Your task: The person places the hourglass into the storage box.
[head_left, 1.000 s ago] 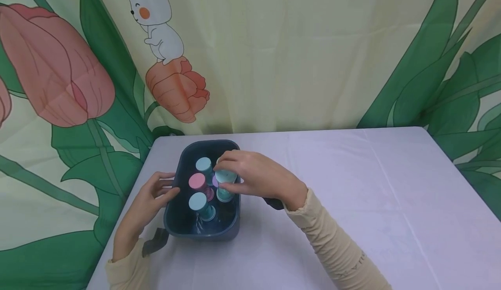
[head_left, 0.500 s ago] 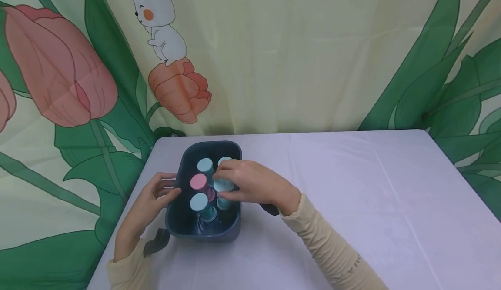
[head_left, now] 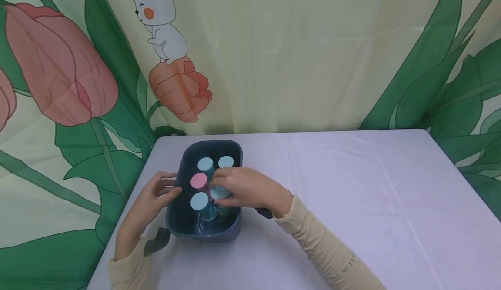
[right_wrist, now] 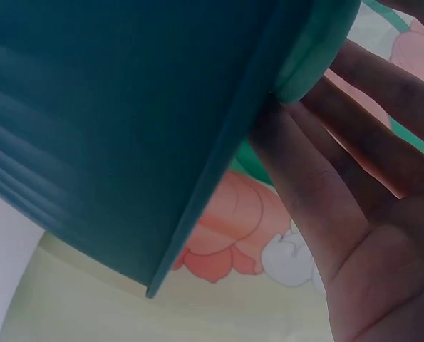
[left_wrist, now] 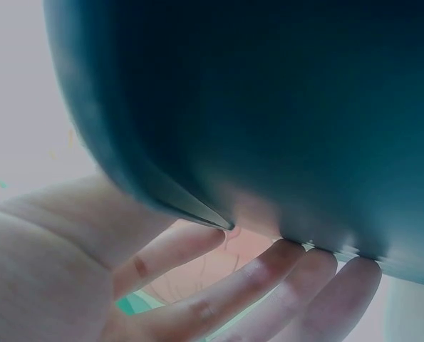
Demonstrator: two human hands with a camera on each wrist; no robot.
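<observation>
A dark blue plastic tub (head_left: 203, 236) stands on the table and holds several upright pieces with round ends and narrower middles. My right hand (head_left: 250, 188) reaches over its right rim, fingers and thumb gripping a teal round-capped piece (head_left: 220, 192). In the right wrist view, the fingers touch the teal cap (right_wrist: 322, 53) beyond the rim. My left hand (head_left: 150, 198) rests its fingertips on the tub's left edge, also seen in the left wrist view with the fingertips (left_wrist: 290, 249) along the rim. The held piece's lower part is mostly hidden.
Around the held piece stand a pink-topped piece (head_left: 199, 181), a near teal piece (head_left: 200, 201), a far left teal piece (head_left: 205, 164) and a far right teal piece (head_left: 225, 161). The table (head_left: 332, 194) has a pale cloth; a printed curtain (head_left: 293, 64) hangs behind.
My right hand has moved left and toward me inside the tub with the teal round-capped piece, uncovering the far right teal piece. The left hand stays at the rim.
</observation>
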